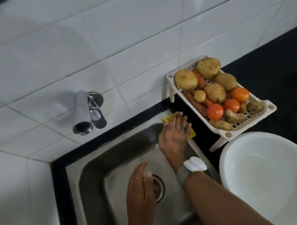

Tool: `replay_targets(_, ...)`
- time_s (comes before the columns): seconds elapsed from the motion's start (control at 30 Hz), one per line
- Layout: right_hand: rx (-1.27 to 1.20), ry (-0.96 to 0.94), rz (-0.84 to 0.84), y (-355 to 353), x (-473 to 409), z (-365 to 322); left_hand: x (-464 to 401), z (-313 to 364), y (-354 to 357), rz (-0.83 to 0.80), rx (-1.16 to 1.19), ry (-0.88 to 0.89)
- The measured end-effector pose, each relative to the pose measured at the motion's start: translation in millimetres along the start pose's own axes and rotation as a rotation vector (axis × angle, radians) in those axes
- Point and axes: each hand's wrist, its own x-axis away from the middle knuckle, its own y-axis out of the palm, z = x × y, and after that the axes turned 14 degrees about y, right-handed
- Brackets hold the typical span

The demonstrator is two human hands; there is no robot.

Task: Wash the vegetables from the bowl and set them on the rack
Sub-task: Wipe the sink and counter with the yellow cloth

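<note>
The white slotted rack (269,107) stands on the black counter right of the sink, piled with potatoes (186,79), carrots (200,79), three tomatoes (239,94) and ginger (234,117). In front of it the big white bowl (226,158) has no vegetables in it. My right hand (173,135) lies flat, fingers straight, on a yellow cloth (192,134) at the sink's back right corner. My left hand (141,193) hovers relaxed and holding nothing over the steel sink (88,181), above the drain (158,187).
A chrome tap (82,115) sticks out of the white tiled wall above the sink's back edge; no water runs from it. The black counter (280,67) continues to the right behind the rack. A white band is on my right wrist.
</note>
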Motion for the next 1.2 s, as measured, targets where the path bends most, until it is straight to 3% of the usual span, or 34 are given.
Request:
replay_targets(0.23, 0.092, -0.051, -0.111, 8.5, -23.1, -36.7, -2.1, -12.4, -18.3, 0.1, 0.005, -0.034)
replay_targets(0.37, 0.164, -0.266, -0.231, 15.6, -14.8, -56.1, 2.2, -9.9, -26.2, 0.123, 0.017, -0.051)
replay_targets(0.47, 0.225, -0.326, -0.296, 9.4, -5.7, -64.1, 7.3, -3.9, -32.4, 0.141, 0.011, -0.06)
replay_targets(0.53, 0.324, -0.532, -0.319, 7.8, 6.8, -58.7, 9.5, 1.3, -36.8, 0.179, 0.035, -0.071)
replay_targets(0.63, 0.283, -0.826, -0.559, 14.0, 38.8, -45.2, 12.7, 6.5, -39.7, 0.22, 0.065, -0.086)
replay_targets(0.7, 0.082, -0.734, -0.793, 6.9, 63.8, -37.7, 17.5, 9.7, -43.7, 0.247, 0.079, -0.094)
replay_targets(0.83, -0.599, 0.109, -1.176, -14.6, 102.2, -21.2, 28.6, 17.9, -53.4, 0.291, 0.101, -0.116)
replay_targets(0.9, -0.859, 0.421, -1.328, -26.4, 112.5, -13.1, 36.4, 23.2, -57.5, 0.321, 0.096, -0.119)
replay_targets(0.97, -0.918, 0.419, -1.398, -39.3, 113.7, -9.9, 40.9, 26.2, -59.2, 0.341, 0.095, -0.136)
replay_targets(1.1, -0.771, 0.146, -1.221, -66.0, 120.5, -14.8, 47.4, 35.6, -58.0, 0.368, 0.111, -0.159)
replay_targets(1.2, -0.717, 0.0, -1.201, -83.9, 126.5, -22.9, 49.5, 43.1, -58.4, 0.385, 0.15, -0.153)
